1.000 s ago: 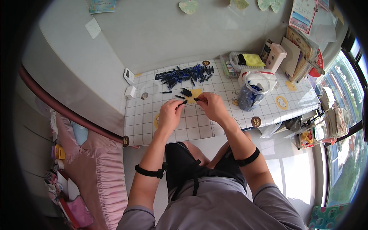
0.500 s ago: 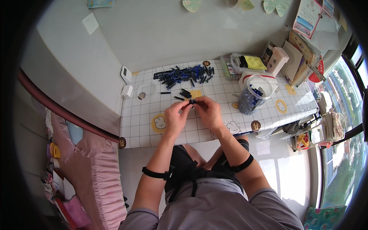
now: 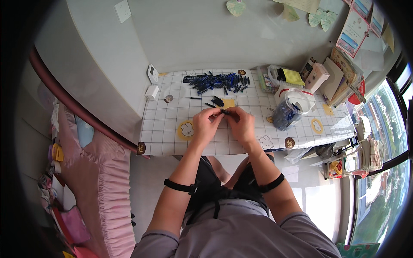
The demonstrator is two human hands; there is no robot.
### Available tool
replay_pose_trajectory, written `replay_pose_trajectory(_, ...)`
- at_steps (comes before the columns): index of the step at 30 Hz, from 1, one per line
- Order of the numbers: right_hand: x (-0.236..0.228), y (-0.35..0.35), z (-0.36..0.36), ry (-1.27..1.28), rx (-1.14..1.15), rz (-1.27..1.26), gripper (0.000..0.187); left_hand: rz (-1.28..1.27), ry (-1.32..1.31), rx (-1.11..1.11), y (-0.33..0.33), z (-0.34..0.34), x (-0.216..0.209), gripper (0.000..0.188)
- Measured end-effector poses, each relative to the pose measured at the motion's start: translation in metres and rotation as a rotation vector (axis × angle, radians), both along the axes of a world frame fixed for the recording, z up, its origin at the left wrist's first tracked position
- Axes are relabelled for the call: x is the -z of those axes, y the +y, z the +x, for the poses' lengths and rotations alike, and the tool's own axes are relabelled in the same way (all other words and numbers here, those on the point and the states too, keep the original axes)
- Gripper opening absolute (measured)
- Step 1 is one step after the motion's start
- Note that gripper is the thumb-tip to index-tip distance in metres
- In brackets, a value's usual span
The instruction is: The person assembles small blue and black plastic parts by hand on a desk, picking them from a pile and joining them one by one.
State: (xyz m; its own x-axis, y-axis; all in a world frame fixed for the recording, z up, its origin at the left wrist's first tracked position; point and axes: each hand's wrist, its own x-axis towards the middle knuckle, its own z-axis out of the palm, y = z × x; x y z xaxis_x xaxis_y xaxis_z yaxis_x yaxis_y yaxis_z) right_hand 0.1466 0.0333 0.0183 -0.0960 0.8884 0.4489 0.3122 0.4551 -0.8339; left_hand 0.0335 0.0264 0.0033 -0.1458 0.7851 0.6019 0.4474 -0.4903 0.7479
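Hands are together, mid-table, fingertips nearly meeting. Clock is centred on them, 12 toward the wall.

Left hand (image 3: 207,124) comes up from 7, right hand (image 3: 241,125) from 5. Both pinch the small dark piece (image 3: 224,112) between thumb and finger, one at each end, just above the gridded table cover (image 3: 165,137). Can't tell if it's one part or two butted end to end; fingers cover most of it.

Around them: a few loose black pieces (image 3: 218,102) at 11, just past the fingertips, beside a yellow patch (image 3: 228,103). A lone black stick (image 3: 195,98) at 10, a bit farther out. The big blue-and-black pile (image 3: 219,81) at 12, well beyond. The clear jar (image 3: 284,124) at 3, lidless, blue pieces inside, apart from the right hand.

On technique, my read: pinch with pads, not nails; parts look slim and could roll. Keep both ends on one line, wrists low, forearms steady. Push or pull straight along the length; any skew likely binds it or flicks it away. Work low over the cover so a slip lands short. Mind the loose bits at 11, since knuckles could sweep them. Keep the right elbow clear of the jar.
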Motion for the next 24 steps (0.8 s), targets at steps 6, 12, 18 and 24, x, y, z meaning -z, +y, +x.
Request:
replay_pose_trajectory(6,0.0003,0.0042,0.0015,-0.039,0.009,0.035,0.013,-0.023,-0.001,0.004,0.0003,0.0029,-0.0019,0.013)
replay_pose_trajectory(12,0.0010,0.0029,0.0029,-0.022,0.007,0.034,0.013,0.004,0.035,0.018,0.0008,0.0042,-0.0033,0.012)
replay_pose_trajectory(18,-0.0007,-0.0004,0.0019,-0.007,0.004,0.029,0.014,0.014,-0.052,0.078,0.0011,0.0031,-0.0009,0.017)
replay_pose_trajectory(24,0.0031,0.0014,-0.0002,0.010,0.000,0.021,0.015,0.041,-0.079,0.078,0.0020,0.0018,0.0009,0.017)
